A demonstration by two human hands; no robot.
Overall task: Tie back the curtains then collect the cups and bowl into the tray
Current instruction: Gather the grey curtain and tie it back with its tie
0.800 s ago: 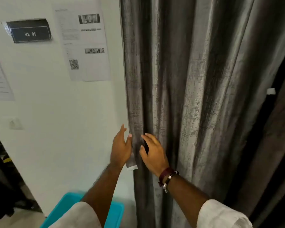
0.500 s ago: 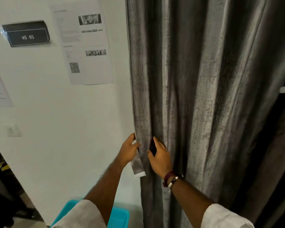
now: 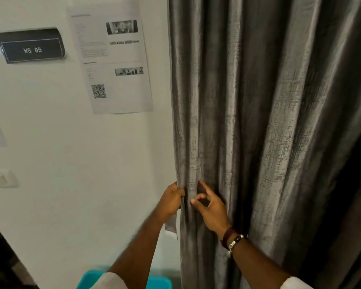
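— What's in front of you?

— White wall on the left, grey curtain filling the right. It hangs straight down, long axis vertical.

— Your grip?

— Left hand pinches the curtain's left edge; right hand lies against the folds, fingers loosely spread.

— Risk?

— I think smooth fabric could slide out before I've gathered it.

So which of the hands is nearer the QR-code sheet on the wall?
Left. The left hand grips the curtain's edge, below the QR-code sheet; the right hand lies farther right, on the folds.
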